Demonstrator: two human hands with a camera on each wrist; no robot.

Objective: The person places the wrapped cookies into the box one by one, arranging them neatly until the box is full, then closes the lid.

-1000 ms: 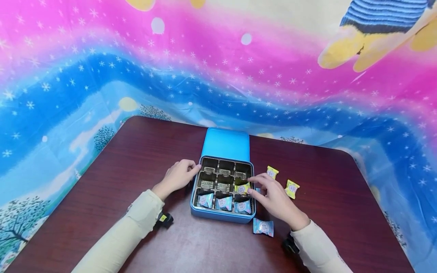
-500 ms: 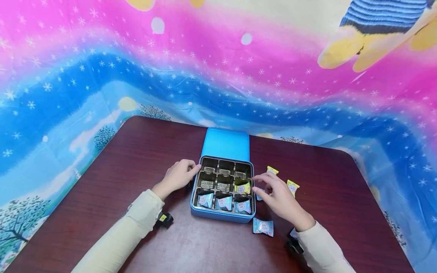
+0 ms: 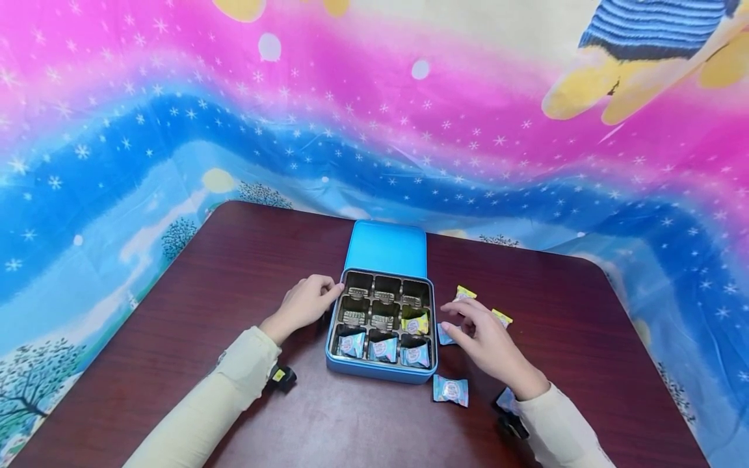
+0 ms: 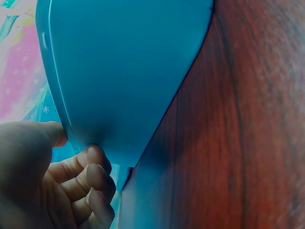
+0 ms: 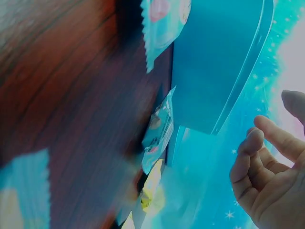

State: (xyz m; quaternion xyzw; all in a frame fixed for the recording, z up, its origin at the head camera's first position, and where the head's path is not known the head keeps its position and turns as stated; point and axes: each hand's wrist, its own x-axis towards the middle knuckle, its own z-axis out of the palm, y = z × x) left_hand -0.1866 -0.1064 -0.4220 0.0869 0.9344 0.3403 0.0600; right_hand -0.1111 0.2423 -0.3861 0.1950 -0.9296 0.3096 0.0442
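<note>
The box [image 3: 374, 374] stands open in the middle of the counter [image 3: 263, 247], its lid [image 3: 386, 248] laid back towards the far edge. Inside, the near row of the tray [image 3: 368, 299] carries three blue sweets [image 3: 383, 350], one to a compartment; the middle row carries a single yellow sweet [image 3: 415, 324], in the compartment nearest the counter's right edge.

The left hand [image 3: 307, 300] holds the box at its left rim: the thumb lies on the rim, and the bent fingers [image 4: 101, 177] meet the outer wall just below. The right hand [image 3: 488, 341] hangs just beside the box's right wall, its fingers parted from the thumb and holding nothing.

Towards the counter's right edge lie two loose yellow sweets [image 3: 465, 292], partly behind the right hand, and a partly covered blue sweet [image 3: 447, 334] near the box. Another blue sweet [image 3: 451, 390] sits off the box's near right corner.

The step in hand looks like filling the tray piece by piece, the yellow sweet apparently just released. The next move seems to call for a light pinch on a loose sweet, probably yellow, with the box held steady.
</note>
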